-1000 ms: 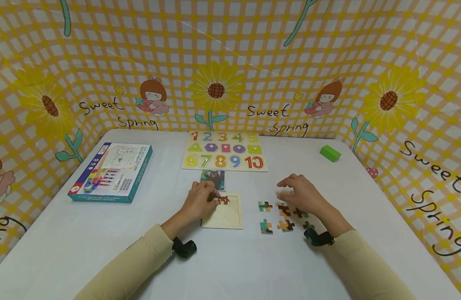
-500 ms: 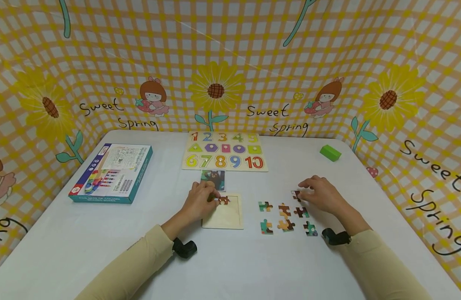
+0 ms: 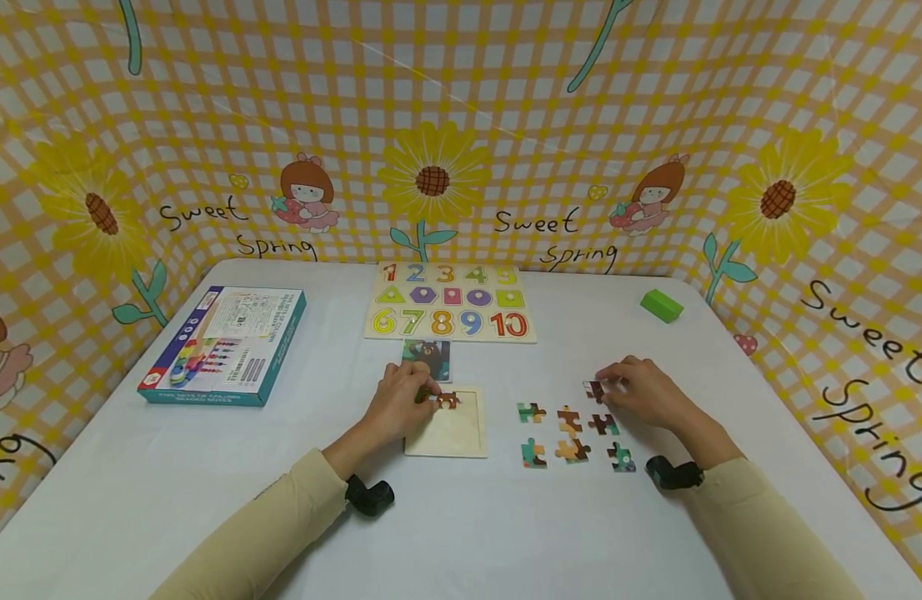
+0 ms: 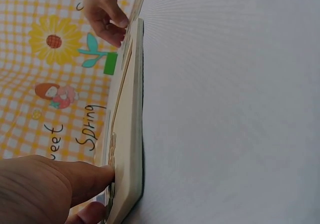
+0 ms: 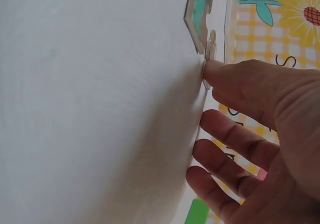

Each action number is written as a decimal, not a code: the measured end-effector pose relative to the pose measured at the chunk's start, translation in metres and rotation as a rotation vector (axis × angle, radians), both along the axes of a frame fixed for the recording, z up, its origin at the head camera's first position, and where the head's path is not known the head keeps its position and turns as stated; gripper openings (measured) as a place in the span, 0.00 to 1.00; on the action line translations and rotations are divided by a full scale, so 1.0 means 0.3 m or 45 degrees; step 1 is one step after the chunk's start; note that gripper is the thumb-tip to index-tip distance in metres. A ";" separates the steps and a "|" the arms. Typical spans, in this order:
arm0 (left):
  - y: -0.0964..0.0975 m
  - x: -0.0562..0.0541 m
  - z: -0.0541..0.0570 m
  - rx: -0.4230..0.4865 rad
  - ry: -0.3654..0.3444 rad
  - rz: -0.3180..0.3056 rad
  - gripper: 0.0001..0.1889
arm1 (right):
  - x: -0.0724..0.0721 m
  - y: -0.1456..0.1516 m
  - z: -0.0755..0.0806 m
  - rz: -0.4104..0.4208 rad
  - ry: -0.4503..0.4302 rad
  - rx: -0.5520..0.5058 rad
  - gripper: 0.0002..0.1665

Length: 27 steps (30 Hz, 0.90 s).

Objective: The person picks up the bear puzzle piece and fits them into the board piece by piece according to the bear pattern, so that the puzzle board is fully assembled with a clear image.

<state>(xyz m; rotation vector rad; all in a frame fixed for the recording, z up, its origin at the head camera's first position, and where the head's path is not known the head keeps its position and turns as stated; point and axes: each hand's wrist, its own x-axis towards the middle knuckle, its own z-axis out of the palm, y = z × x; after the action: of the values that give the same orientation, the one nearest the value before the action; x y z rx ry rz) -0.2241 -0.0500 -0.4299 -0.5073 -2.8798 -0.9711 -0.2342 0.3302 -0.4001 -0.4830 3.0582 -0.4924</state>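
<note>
L hand (image 3: pixel 397 400) is resting at the upper-left corner of the tray (image 3: pixel 446 433), ctr of frame, thumb tip touching down right by the brown pc (image 3: pixel 448 401); can't tell if those fingers are pinching anything. R hand (image 3: pixel 641 392), right of ctr, is pinching the dark pc (image 3: pixel 592 389) btwn thumb & index; its other fingers are hanging loose & a bit spread, per R wrist view. Six more loose pcs (image 3: pixel 569 420) are lying apart in two rows on the surface (image 3: pixel 461 533), btwn tray & R forearm. Bear card (image 3: pixel 428 358) is lying just above the tray, w/ the number board (image 3: pixel 459 277) sitting above that, upper ctr. Box (image 3: pixel 224 346) is lying flat at left; green block (image 3: pixel 661 306) is sitting upper right. Checked cloth (image 3: pixel 551 125) is hanging behind everything.
</note>
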 end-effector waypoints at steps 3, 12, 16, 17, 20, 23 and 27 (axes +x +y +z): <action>-0.001 0.000 0.002 -0.002 -0.001 0.003 0.05 | -0.006 0.002 -0.003 0.001 0.008 0.013 0.17; -0.003 0.002 0.004 0.010 -0.007 0.000 0.05 | -0.008 0.011 -0.016 0.005 0.039 0.019 0.16; -0.005 0.002 0.006 0.004 -0.004 -0.001 0.05 | -0.007 0.018 -0.022 0.022 0.074 0.026 0.15; -0.006 0.002 0.007 0.004 -0.007 0.000 0.06 | -0.006 0.019 -0.023 0.025 0.083 0.029 0.15; -0.005 0.001 0.010 -0.003 -0.014 0.002 0.06 | -0.004 0.020 -0.022 0.033 0.093 0.027 0.16; -0.003 0.001 0.012 -0.001 -0.021 -0.001 0.06 | -0.002 0.020 -0.021 0.027 0.084 0.027 0.16; -0.002 0.003 0.009 0.003 -0.018 -0.006 0.05 | 0.004 0.020 -0.024 0.002 0.064 0.024 0.16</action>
<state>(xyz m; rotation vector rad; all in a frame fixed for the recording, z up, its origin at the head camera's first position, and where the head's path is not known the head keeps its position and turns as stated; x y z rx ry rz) -0.2232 -0.0506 -0.4271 -0.5090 -2.8910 -0.9833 -0.2331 0.3361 -0.4071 -0.5050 3.1067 -0.4585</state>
